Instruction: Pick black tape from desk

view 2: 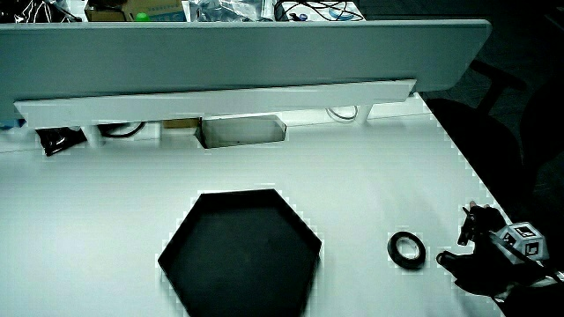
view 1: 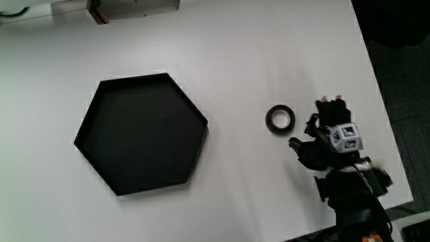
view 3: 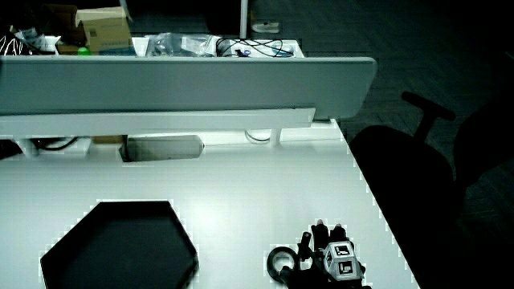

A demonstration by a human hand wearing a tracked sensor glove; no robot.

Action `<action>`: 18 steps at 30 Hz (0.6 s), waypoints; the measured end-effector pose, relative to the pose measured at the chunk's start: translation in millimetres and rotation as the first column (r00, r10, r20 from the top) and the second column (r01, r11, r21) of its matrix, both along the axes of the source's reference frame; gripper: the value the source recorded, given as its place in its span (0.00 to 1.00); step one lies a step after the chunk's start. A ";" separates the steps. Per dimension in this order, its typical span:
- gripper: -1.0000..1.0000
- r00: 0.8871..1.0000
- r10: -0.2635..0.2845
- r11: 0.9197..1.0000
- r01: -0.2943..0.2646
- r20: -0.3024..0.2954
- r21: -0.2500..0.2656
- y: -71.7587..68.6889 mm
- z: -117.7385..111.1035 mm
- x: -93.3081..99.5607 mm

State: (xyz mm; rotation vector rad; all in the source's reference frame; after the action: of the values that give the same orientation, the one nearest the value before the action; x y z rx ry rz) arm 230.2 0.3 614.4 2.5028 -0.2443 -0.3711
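Observation:
A black tape roll [view 1: 280, 119] lies flat on the white desk between the black hexagonal tray [view 1: 141, 132] and the hand [view 1: 329, 134]. In both side views the tape [view 2: 407, 248] [view 3: 280, 262] rests on the desk beside the hand [view 2: 483, 251] [view 3: 325, 255]. The gloved hand, with its patterned cube [view 1: 346, 138] on its back, hovers close beside the tape near the table's edge, fingers spread and holding nothing. It does not touch the roll.
The hexagonal tray [view 2: 240, 251] [view 3: 120, 247] lies flat with nothing in it. A low partition [view 2: 238, 53] with a white shelf stands at the desk's end, cables and boxes past it. A dark chair [view 3: 409, 172] stands off the table's edge by the hand.

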 end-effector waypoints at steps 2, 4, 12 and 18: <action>0.50 0.999 -0.025 0.999 0.025 -0.020 -0.023 -4.7 2.0 -8.6; 0.50 0.997 -0.056 0.997 0.052 -0.061 -0.055 -9.7 7.2 -16.0; 0.50 0.980 -0.129 0.963 0.088 -0.149 -0.253 -17.1 32.4 -29.1; 0.50 0.970 -0.131 0.957 0.070 -0.203 -0.283 -22.6 38.5 -31.7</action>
State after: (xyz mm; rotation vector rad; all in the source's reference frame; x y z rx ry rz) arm 198.4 -22.3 653.0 2.1619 -0.3127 -0.6096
